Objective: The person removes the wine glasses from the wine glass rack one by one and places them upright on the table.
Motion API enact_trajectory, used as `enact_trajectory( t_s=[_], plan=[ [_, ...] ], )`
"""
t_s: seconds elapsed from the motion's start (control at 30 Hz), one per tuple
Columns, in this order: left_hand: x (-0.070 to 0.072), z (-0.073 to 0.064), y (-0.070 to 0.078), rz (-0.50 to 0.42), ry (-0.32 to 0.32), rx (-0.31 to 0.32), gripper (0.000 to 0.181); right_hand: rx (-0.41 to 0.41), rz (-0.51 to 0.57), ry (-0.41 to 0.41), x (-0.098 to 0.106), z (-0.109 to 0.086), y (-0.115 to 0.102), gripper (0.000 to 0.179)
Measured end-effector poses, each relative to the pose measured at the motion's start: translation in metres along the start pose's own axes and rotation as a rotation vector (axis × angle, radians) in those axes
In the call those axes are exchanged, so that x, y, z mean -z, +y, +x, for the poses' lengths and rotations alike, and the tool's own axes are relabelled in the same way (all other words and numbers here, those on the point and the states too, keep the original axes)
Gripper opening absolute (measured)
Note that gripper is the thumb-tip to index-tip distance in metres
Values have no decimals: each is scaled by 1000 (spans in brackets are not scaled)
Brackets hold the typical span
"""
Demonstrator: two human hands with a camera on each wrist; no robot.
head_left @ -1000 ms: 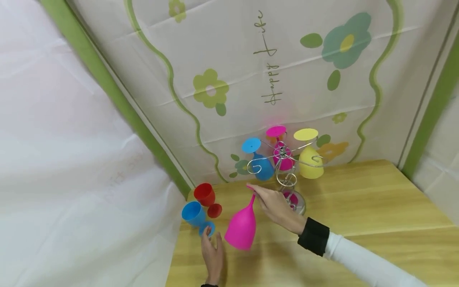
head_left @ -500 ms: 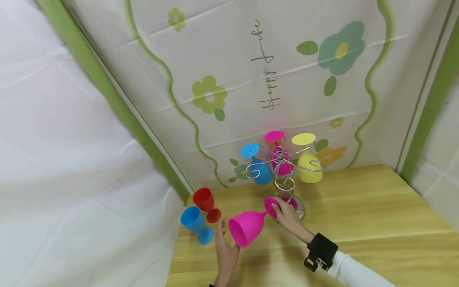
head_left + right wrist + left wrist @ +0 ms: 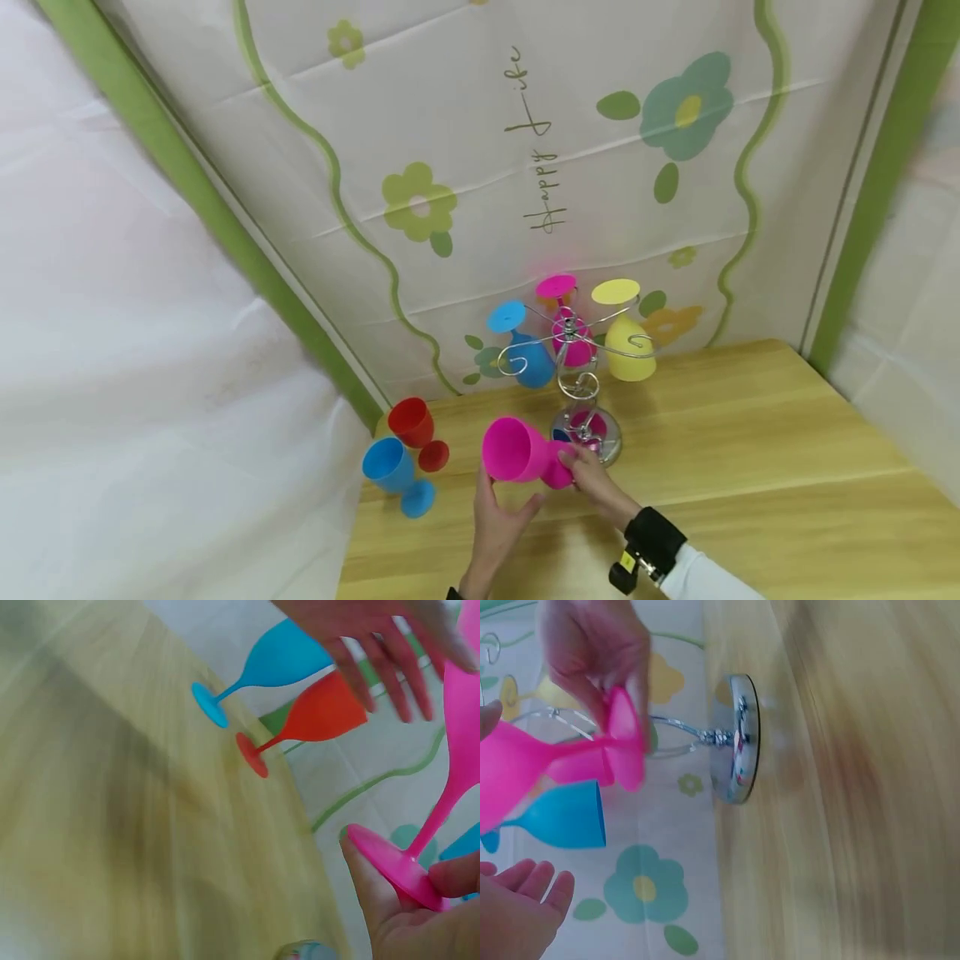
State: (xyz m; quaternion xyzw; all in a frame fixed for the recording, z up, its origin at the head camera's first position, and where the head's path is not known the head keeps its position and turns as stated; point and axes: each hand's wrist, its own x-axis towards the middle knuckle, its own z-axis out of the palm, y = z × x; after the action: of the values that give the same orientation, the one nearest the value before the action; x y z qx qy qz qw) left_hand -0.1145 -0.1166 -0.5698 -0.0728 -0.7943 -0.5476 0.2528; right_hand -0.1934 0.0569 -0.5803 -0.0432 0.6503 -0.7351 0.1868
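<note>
My right hand (image 3: 596, 485) pinches the foot of a pink plastic goblet (image 3: 512, 450) between thumb and fingers, above the table. The goblet is tilted in the head view, its mouth facing up and toward the camera. Close beside its bowl is my left hand (image 3: 497, 527), fingers extended and spread; whether the thumb touches the bowl I cannot tell. In the right wrist view the goblet's foot (image 3: 397, 862) lies on the right fingers, with the thumb over it. Behind it stands a metal stemware rack (image 3: 577, 383), holding a blue goblet (image 3: 531, 362), another pink goblet (image 3: 573, 342) and a yellow goblet (image 3: 630, 348) upside down.
A red goblet (image 3: 412, 422) and a blue goblet (image 3: 390, 465) stand upright at the table's left edge. The rack's round chrome base (image 3: 609, 446) rests on the wooden table (image 3: 720, 442) near the back. A printed cloth wall (image 3: 480, 167) rises behind the table.
The pink goblet has turned from mouth down to mouth up in my right hand. My left hand has moved right, from the standing blue goblet to the pink goblet's bowl.
</note>
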Motion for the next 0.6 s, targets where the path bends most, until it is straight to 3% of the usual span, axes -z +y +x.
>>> enact_trajectory(
  t_s=[0.1,0.2,0.4,0.6],
  plan=[
    [-6,4,2,-75,3,-25,94,-17,24,-46,-4,-2,14,46],
    [-15,9,5,-126,0,-4,89,-45,59,-60,-5,-4,25,46],
    [-23,10,11,-132,12,52,87,-88,85,-99,-3,-8,40,41],
    [-20,10,8,-121,33,27,86,-85,103,-162,1,0,41,45]
  ],
)
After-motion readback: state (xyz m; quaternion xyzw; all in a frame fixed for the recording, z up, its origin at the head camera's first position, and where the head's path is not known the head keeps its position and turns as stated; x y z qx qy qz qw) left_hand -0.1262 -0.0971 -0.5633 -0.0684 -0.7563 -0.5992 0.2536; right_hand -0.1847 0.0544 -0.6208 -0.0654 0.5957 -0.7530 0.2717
